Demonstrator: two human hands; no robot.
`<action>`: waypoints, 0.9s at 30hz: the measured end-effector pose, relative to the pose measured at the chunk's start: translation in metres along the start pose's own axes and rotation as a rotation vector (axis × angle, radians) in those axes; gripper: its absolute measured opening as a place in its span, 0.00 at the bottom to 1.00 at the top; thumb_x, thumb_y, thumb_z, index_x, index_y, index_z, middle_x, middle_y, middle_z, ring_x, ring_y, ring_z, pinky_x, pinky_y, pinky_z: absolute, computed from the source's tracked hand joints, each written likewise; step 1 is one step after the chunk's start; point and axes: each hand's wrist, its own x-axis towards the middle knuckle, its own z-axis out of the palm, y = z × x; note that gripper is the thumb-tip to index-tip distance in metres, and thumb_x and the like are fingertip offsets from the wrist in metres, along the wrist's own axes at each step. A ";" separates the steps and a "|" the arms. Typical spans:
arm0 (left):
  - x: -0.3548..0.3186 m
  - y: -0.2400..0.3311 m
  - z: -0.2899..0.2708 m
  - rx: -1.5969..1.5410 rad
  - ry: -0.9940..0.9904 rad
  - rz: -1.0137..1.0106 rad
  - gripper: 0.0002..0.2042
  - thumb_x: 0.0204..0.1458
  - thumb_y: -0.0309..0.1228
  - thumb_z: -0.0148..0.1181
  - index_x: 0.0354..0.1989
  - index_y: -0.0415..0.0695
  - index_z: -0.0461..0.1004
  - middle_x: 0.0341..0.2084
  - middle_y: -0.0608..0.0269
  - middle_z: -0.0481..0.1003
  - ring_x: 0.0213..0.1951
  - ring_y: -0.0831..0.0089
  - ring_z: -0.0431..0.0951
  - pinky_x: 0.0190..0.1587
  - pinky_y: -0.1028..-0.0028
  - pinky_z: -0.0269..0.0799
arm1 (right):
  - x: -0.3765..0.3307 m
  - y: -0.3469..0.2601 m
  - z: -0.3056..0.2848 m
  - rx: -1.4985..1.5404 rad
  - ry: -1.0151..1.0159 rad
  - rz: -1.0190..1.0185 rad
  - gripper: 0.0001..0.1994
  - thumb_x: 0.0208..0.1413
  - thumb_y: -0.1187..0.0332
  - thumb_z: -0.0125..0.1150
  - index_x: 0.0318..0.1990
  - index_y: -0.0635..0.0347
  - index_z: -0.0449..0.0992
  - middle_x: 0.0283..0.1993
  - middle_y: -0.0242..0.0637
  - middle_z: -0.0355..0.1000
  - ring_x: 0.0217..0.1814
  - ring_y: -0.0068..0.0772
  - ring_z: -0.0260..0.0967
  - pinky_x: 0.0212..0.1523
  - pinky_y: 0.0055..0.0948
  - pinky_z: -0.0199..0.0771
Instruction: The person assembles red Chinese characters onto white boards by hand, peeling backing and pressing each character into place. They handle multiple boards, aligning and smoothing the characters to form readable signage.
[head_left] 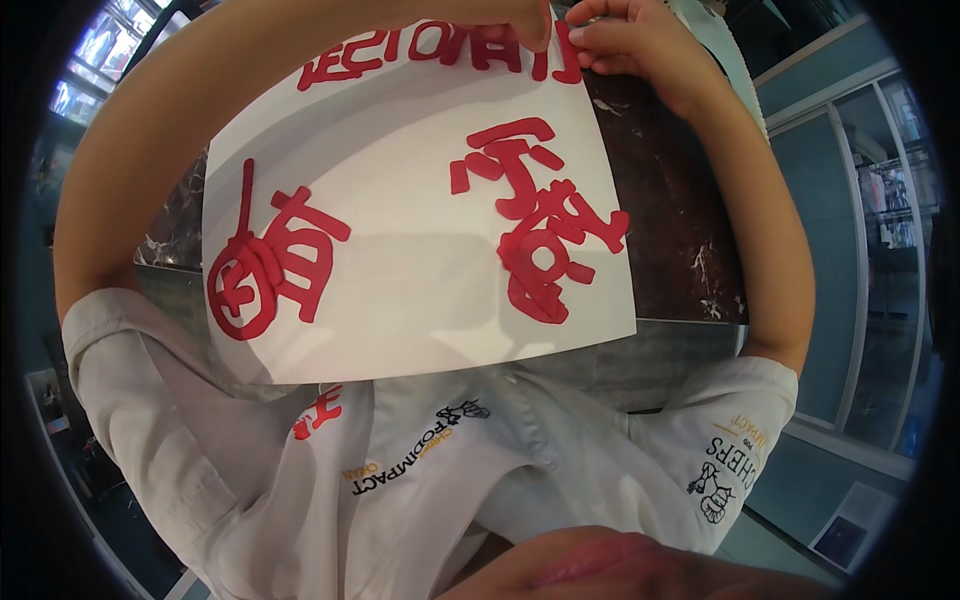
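Note:
A large white sheet (400, 280) lies in front of me, with raised-looking red shapes on it. A row of red letter shapes (405, 45) runs along the far edge, partly hidden by my left arm. Bent fingers of my left hand (515, 22) come down at the right end of that row; the frame's top cuts the hand off. Just right of it, my right hand (640, 45) has its fingers drawn in beside the last red shape (566, 55). What lies between the fingertips of either hand is hidden. Two red clusters, one left (300, 255) and one right (545, 265), sit nearer me.
The sheet rests on a dark brown, marbled tabletop (670, 210) with whitish marks. My white jacket (420, 470) nearly meets the sheet's near edge. Glass-fronted cabinets (880, 200) stand to the right. Bright windows (110, 55) show at the far left.

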 end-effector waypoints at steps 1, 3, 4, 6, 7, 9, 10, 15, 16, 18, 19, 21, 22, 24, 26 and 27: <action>0.008 -0.002 0.001 0.044 0.031 0.013 0.09 0.48 0.32 0.66 0.32 0.39 0.84 0.25 0.61 0.80 0.29 0.73 0.78 0.34 0.71 0.72 | -0.001 0.002 -0.001 -0.020 0.012 -0.004 0.08 0.55 0.75 0.66 0.43 0.63 0.77 0.33 0.33 0.78 0.30 0.22 0.75 0.34 0.20 0.78; 0.022 -0.008 0.002 0.084 0.061 0.043 0.10 0.47 0.32 0.66 0.32 0.38 0.84 0.25 0.58 0.80 0.29 0.70 0.79 0.35 0.70 0.73 | -0.004 0.003 -0.002 -0.057 0.034 -0.019 0.08 0.55 0.76 0.65 0.42 0.64 0.77 0.33 0.34 0.78 0.30 0.23 0.76 0.34 0.21 0.78; 0.028 -0.013 0.002 0.080 0.060 0.060 0.10 0.47 0.33 0.66 0.32 0.38 0.84 0.25 0.57 0.80 0.29 0.69 0.79 0.35 0.69 0.73 | -0.004 0.002 -0.002 -0.063 0.041 -0.021 0.08 0.55 0.76 0.65 0.42 0.64 0.77 0.33 0.34 0.78 0.31 0.23 0.76 0.34 0.21 0.78; 0.035 -0.018 0.001 0.064 0.058 0.076 0.10 0.46 0.33 0.66 0.32 0.37 0.84 0.24 0.56 0.80 0.29 0.68 0.79 0.35 0.68 0.74 | -0.004 0.000 -0.001 -0.074 0.049 -0.026 0.08 0.55 0.76 0.65 0.43 0.64 0.77 0.33 0.34 0.78 0.31 0.23 0.76 0.34 0.21 0.78; 0.037 -0.019 0.001 0.052 0.057 0.076 0.10 0.46 0.32 0.67 0.32 0.38 0.84 0.24 0.56 0.80 0.29 0.68 0.79 0.35 0.68 0.74 | -0.005 -0.001 0.000 -0.069 0.049 -0.026 0.08 0.56 0.76 0.65 0.43 0.63 0.77 0.33 0.34 0.78 0.31 0.23 0.76 0.34 0.21 0.78; 0.042 -0.025 0.002 0.065 0.079 0.082 0.09 0.46 0.32 0.67 0.32 0.38 0.83 0.23 0.56 0.80 0.28 0.68 0.79 0.35 0.68 0.74 | -0.006 -0.003 0.004 -0.058 0.045 -0.026 0.08 0.56 0.76 0.65 0.43 0.63 0.77 0.33 0.34 0.78 0.32 0.23 0.76 0.35 0.21 0.78; 0.045 -0.030 0.004 0.091 0.102 0.088 0.09 0.46 0.31 0.67 0.32 0.38 0.83 0.23 0.57 0.80 0.28 0.68 0.79 0.35 0.68 0.74 | -0.005 -0.004 0.006 -0.053 0.040 -0.041 0.08 0.56 0.76 0.65 0.43 0.63 0.77 0.33 0.34 0.78 0.32 0.23 0.76 0.35 0.21 0.78; 0.031 -0.020 0.001 0.023 0.156 0.209 0.09 0.48 0.31 0.67 0.31 0.37 0.82 0.22 0.57 0.79 0.27 0.68 0.79 0.34 0.68 0.74 | -0.006 -0.003 0.007 -0.019 0.072 -0.126 0.07 0.56 0.78 0.64 0.42 0.64 0.77 0.33 0.35 0.78 0.33 0.24 0.76 0.36 0.22 0.77; 0.034 -0.017 0.003 0.019 0.156 0.242 0.09 0.48 0.32 0.67 0.32 0.37 0.81 0.23 0.57 0.79 0.27 0.69 0.79 0.34 0.68 0.73 | -0.006 -0.002 0.003 -0.035 0.093 -0.120 0.08 0.56 0.78 0.64 0.42 0.64 0.77 0.33 0.35 0.78 0.33 0.24 0.76 0.36 0.21 0.77; 0.030 -0.015 0.003 0.053 0.204 0.247 0.10 0.49 0.32 0.67 0.33 0.37 0.81 0.23 0.56 0.79 0.27 0.69 0.79 0.34 0.68 0.73 | -0.007 -0.004 0.006 -0.062 0.084 -0.135 0.08 0.56 0.78 0.65 0.43 0.65 0.77 0.34 0.35 0.78 0.32 0.24 0.75 0.35 0.21 0.76; 0.032 -0.017 0.005 0.084 0.232 0.243 0.10 0.49 0.32 0.67 0.33 0.37 0.81 0.23 0.56 0.79 0.28 0.70 0.79 0.34 0.69 0.73 | -0.006 -0.004 0.007 -0.074 0.076 -0.138 0.08 0.55 0.78 0.65 0.43 0.65 0.77 0.33 0.34 0.77 0.32 0.24 0.75 0.34 0.21 0.75; 0.028 -0.018 0.004 0.099 0.271 0.229 0.10 0.50 0.31 0.66 0.35 0.37 0.81 0.23 0.57 0.79 0.28 0.71 0.78 0.34 0.69 0.72 | -0.003 -0.005 0.010 -0.099 0.050 -0.149 0.09 0.55 0.77 0.66 0.43 0.66 0.77 0.33 0.33 0.77 0.31 0.23 0.73 0.33 0.21 0.74; 0.020 -0.018 0.001 0.084 0.285 0.216 0.09 0.51 0.31 0.66 0.35 0.36 0.81 0.23 0.58 0.79 0.28 0.72 0.78 0.34 0.70 0.72 | -0.005 -0.009 0.011 -0.142 0.025 -0.164 0.09 0.55 0.77 0.66 0.43 0.66 0.77 0.34 0.33 0.76 0.32 0.22 0.73 0.34 0.21 0.73; 0.007 -0.017 -0.004 0.038 0.307 0.172 0.08 0.52 0.29 0.64 0.36 0.36 0.81 0.24 0.60 0.79 0.28 0.73 0.77 0.34 0.71 0.72 | -0.013 -0.019 0.010 -0.230 -0.012 -0.191 0.10 0.55 0.76 0.67 0.43 0.66 0.77 0.36 0.32 0.76 0.33 0.21 0.72 0.35 0.21 0.72; 0.002 -0.016 -0.006 -0.031 0.305 0.138 0.08 0.53 0.28 0.63 0.36 0.36 0.81 0.25 0.62 0.79 0.28 0.75 0.76 0.35 0.72 0.72 | -0.026 -0.027 0.003 -0.396 -0.131 -0.211 0.08 0.56 0.75 0.66 0.42 0.65 0.77 0.38 0.32 0.75 0.37 0.21 0.71 0.39 0.21 0.71; 0.001 -0.020 -0.006 -0.050 0.312 0.225 0.06 0.55 0.26 0.61 0.36 0.37 0.81 0.26 0.65 0.78 0.27 0.78 0.74 0.34 0.75 0.70 | -0.026 -0.021 0.000 -0.478 -0.119 -0.235 0.10 0.55 0.73 0.67 0.43 0.64 0.78 0.39 0.31 0.75 0.38 0.21 0.71 0.40 0.21 0.71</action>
